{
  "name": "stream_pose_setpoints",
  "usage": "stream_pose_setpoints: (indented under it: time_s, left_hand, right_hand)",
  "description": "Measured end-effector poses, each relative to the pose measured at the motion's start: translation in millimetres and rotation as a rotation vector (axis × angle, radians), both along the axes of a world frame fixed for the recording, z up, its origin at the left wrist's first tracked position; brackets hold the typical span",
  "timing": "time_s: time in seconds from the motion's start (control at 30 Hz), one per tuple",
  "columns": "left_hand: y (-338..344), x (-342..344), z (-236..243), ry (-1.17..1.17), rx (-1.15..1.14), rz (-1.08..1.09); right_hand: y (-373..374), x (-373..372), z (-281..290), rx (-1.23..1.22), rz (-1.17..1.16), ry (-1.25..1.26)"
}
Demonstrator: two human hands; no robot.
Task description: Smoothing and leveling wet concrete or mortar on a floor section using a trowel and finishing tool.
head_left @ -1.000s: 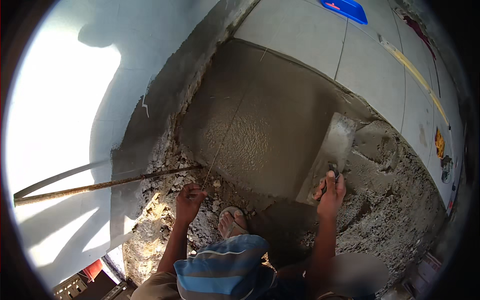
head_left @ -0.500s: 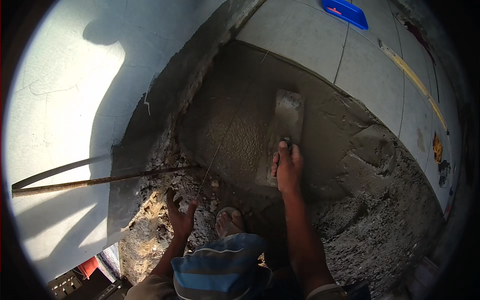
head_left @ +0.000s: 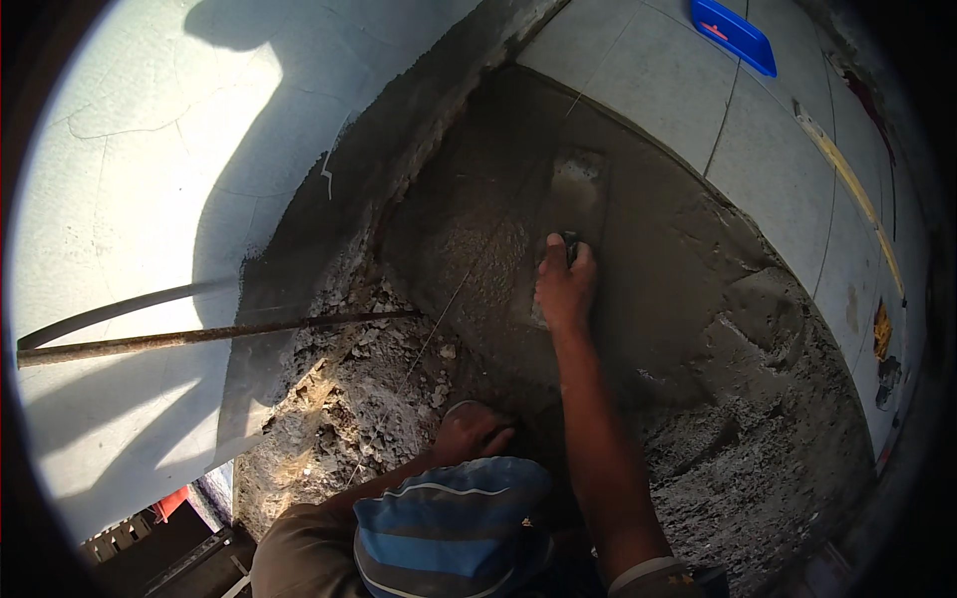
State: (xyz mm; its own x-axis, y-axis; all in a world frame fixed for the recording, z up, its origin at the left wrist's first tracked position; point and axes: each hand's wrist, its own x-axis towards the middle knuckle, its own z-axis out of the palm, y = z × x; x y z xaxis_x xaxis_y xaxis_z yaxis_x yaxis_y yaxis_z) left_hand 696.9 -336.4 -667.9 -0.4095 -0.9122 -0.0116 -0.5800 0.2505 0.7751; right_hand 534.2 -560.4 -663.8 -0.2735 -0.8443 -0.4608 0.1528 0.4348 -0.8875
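Note:
My right hand [head_left: 566, 287] is wrapped around the dark handle of a rectangular plastering trowel [head_left: 578, 189]. The blade lies flat on smooth wet mortar [head_left: 658, 249], its long side pointing away from me. My left hand [head_left: 471, 433] hangs low by my knee, in front of my foot, its fingers loosely bent and apart, with nothing visible in them. A thin string [head_left: 461, 286] runs slantwise over the mortar, left of the trowel. Beside that string shows a rougher, pitted patch of mortar [head_left: 488, 261].
To the left a pale wall [head_left: 130, 199] bears a dark mortar band at its base. A rusty rod [head_left: 150, 340] sticks out over crumbly rubble [head_left: 369, 399]. Beyond the mortar are light floor tiles [head_left: 668, 100], with a blue tray [head_left: 738, 40] and a yellowish strip [head_left: 847, 184]. Rough mortar [head_left: 738, 468] spreads at right.
My right hand has pushed the trowel slightly away over the mortar. My left hand has moved right and nearer, from beside the string to in front of my foot. The view has shifted slightly.

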Motion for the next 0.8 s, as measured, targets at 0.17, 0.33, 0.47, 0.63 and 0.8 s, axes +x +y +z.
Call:
stream_pose_setpoints:
  time_s: [0.17, 0.33, 0.47, 0.63, 0.8]
  left_hand:
    - [-1, -19, -13, -0.092, -0.083, 0.001]
    - [-4, -18, -15, -0.112, -0.117, -0.006]
    - [-2, -22, -17, -0.1, -0.07, 0.021]
    - [2, -22, -20, -0.144, -0.05, 0.041]
    - [-1, -25, -21, -0.134, -0.09, 0.082]
  right_hand:
    - [50, -39, 16, 0.038, -0.191, 0.034]
    - [70, -60, 38, -0.04, -0.379, -0.022]
    - [36, -35, 31, -0.112, -0.192, -0.114]
    - [-20, 6, 0, -0.09, -0.096, 0.069]
    - [-20, 2, -18, -0.254, -0.198, 0.508]
